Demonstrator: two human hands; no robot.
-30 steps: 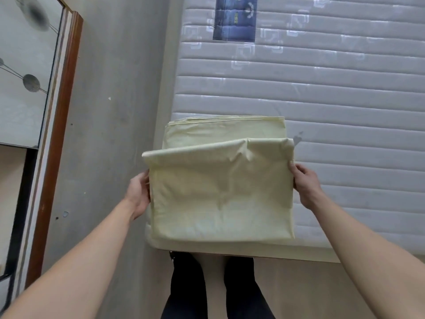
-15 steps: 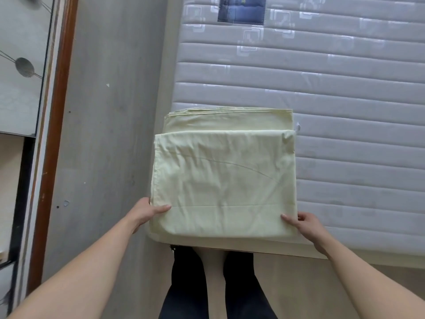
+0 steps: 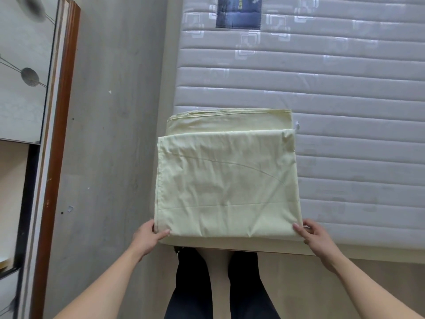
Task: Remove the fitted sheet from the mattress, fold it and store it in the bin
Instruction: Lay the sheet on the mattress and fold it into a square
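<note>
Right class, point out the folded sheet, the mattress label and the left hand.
folded sheet (image 3: 227,183), head view, middle of top layer
mattress label (image 3: 239,11), head view, centre of blue patch
left hand (image 3: 147,236), head view, back of hand

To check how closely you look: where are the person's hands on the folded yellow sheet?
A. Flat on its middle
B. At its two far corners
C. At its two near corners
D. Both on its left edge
C: the left hand and right hand each pinch a near corner of the sheet lying on the mattress.
</note>
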